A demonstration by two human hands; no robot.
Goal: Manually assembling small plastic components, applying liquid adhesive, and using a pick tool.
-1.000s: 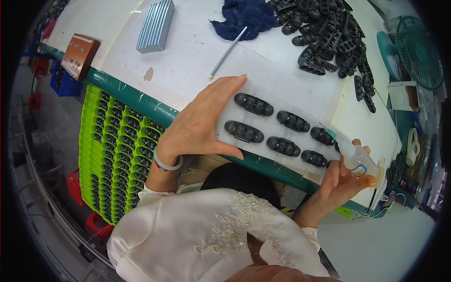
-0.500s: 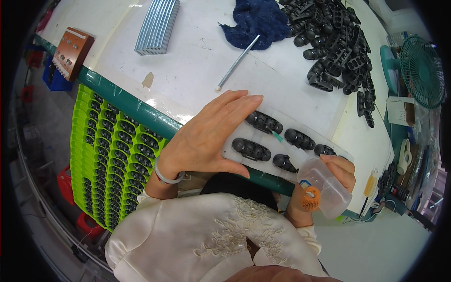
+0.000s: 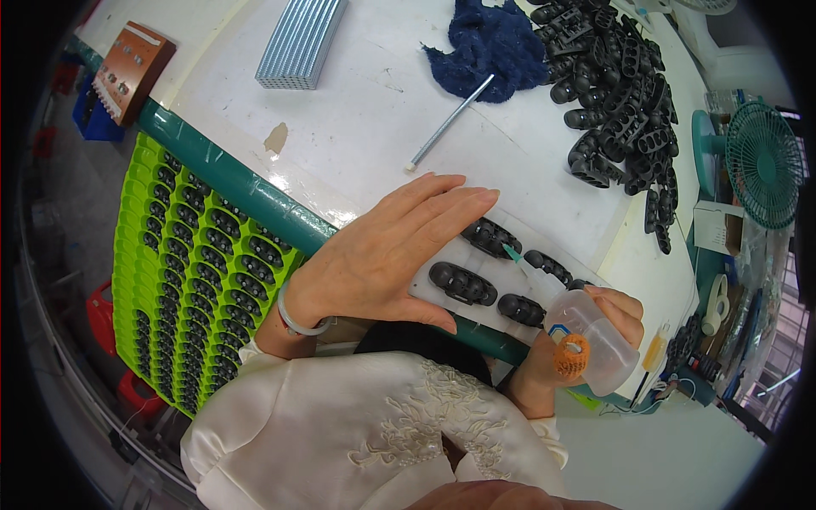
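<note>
My left hand (image 3: 382,255) is spread flat, thumb apart from the fingers, at the left end of a pale board (image 3: 422,287); it holds nothing. On that board several black oblong plastic parts lie in two rows, among them a far part (image 3: 490,236) and a near part (image 3: 463,283). My right hand (image 3: 620,313) is wrapped round a translucent squeeze bottle (image 3: 605,361), tilted to the left. Its green needle tip (image 3: 512,252) is at the right end of the far part; whether it touches cannot be made out. An orange textured patch shows against the bottle.
A metal rod (image 3: 450,123) lies beyond the board, near a navy cloth (image 3: 491,47) and a bundle of rods (image 3: 302,44). Black parts are heaped (image 3: 625,102) at the far right. A lime-green tray (image 3: 127,280) of parts stands left, a green fan (image 3: 763,166) right.
The whole view has shifted a little. Relative to the board, the needle tip has come slightly closer to the far part. Both hands keep nearly the same pose.
</note>
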